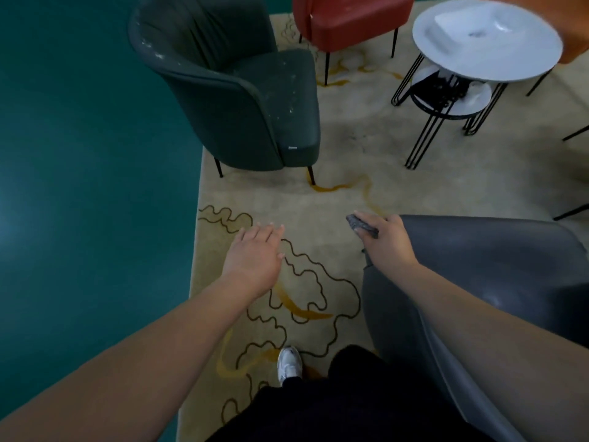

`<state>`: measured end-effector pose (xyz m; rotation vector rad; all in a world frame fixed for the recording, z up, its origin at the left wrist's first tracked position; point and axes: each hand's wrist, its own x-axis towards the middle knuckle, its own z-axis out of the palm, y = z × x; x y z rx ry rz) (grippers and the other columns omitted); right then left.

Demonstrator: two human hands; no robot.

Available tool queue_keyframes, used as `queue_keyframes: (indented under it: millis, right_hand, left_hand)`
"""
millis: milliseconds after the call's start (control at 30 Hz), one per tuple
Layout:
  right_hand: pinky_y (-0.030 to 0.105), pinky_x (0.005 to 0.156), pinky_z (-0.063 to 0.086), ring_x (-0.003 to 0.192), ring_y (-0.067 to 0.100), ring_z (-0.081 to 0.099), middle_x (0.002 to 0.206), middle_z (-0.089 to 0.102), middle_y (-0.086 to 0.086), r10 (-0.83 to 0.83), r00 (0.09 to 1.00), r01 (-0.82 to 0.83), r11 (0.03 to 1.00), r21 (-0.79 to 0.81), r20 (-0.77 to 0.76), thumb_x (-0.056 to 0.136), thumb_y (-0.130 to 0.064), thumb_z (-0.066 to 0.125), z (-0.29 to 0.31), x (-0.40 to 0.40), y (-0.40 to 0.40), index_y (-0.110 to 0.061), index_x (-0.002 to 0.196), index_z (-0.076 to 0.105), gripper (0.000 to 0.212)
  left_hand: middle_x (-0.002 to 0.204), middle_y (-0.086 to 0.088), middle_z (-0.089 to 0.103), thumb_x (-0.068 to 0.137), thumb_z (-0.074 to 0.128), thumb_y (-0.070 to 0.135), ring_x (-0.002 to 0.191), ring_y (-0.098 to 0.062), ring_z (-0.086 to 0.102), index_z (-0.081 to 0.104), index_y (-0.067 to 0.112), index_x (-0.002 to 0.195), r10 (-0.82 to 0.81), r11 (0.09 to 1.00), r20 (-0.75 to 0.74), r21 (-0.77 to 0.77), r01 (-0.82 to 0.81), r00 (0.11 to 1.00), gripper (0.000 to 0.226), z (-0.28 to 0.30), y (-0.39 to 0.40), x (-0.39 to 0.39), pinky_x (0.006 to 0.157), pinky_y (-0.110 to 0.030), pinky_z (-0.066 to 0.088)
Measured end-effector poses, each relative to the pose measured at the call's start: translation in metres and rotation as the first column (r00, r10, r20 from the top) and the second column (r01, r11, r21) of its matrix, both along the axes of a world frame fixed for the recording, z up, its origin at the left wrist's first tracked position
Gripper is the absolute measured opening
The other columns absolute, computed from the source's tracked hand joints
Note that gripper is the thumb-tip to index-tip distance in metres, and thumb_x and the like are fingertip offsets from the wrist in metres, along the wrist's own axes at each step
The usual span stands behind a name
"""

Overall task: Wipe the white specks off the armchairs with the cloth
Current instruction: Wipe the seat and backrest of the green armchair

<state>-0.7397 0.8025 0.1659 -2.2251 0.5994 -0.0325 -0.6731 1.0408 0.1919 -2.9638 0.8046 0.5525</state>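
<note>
The right hand (387, 240) pinches the grey cloth (361, 225); the left hand (255, 255) hangs open, empty. The speckled dark green armchair (242, 90) stands ahead beyond both, nearer the left hand.

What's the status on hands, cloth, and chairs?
Right hand has its grip shut on the cloth by the grey armchair. Left hand open, empty. Dark green armchair still speckled white. Nothing in the way.

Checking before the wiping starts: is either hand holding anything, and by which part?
The right hand holds the dark cloth, bunched in its fingers, one end sticking out past them. The left hand is open and empty.
</note>
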Motion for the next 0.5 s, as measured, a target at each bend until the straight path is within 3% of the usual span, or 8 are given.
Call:
queue_keyframes:
  millis: [267, 500]
  right_hand:
    - [0.020, 0.099, 0.035, 0.101, 0.019, 0.052, 0.110, 0.040, 0.002, -0.025, 0.999, 0.026, 0.999, -0.034, 0.021, 0.095, -0.026, 0.059, 0.004, 0.062, -0.011, -0.023, 0.131, 0.059, 0.037]
    - [0.015, 0.093, 0.032, 0.096, 0.012, 0.047, 0.107, 0.039, 0.001, -0.034, 0.999, 0.034, 0.999, -0.015, 0.035, 0.095, -0.025, 0.059, 0.004, 0.149, -0.059, -0.025, 0.131, 0.059, 0.036]
  left_hand:
    - [0.161, 0.001, 0.010, 0.101, 0.027, 0.040, 0.148, -0.019, 0.006, 0.006, 0.022, 0.154, -0.085, 0.996, 0.002, 0.039, 0.085, 0.996, 0.060, -0.001, -0.018, 0.070, 0.120, -0.043, 0.004]
    - [0.161, 0.001, 0.013, 0.101, 0.029, 0.041, 0.148, -0.018, 0.009, 0.008, 0.021, 0.154, -0.119, 0.993, 0.029, 0.032, 0.118, 0.993, 0.061, -0.007, -0.077, 0.160, 0.120, -0.041, 0.004]
